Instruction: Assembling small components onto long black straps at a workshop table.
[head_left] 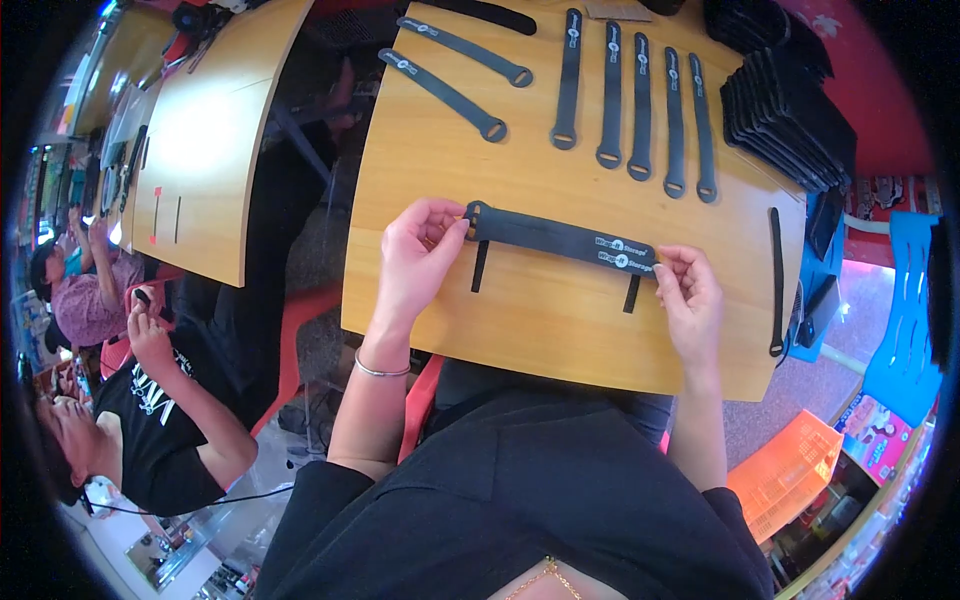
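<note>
Two dark cable straps (540,233), one overlapping the other, stretch between my hands just above the table. My left hand (412,250) pinches their slotted, rounded ends between thumb and fingers. At the opposite end, beside the white print, my right hand (690,290) grips them the same way. Two short black strips (480,267) on the tabletop show below the straps, partly covered by them. Beyond my hands lie several single straps, among them one strap (565,90) in the row at the right and a slanted strap (445,95) at the left.
The wooden table (560,340) has a stack of black straps (785,120) at its far right corner. One narrow black strap (776,280) lies along the right edge. An orange basket (785,475) stands below on the right. A co-worker (170,410) sits at the left near another table (205,130).
</note>
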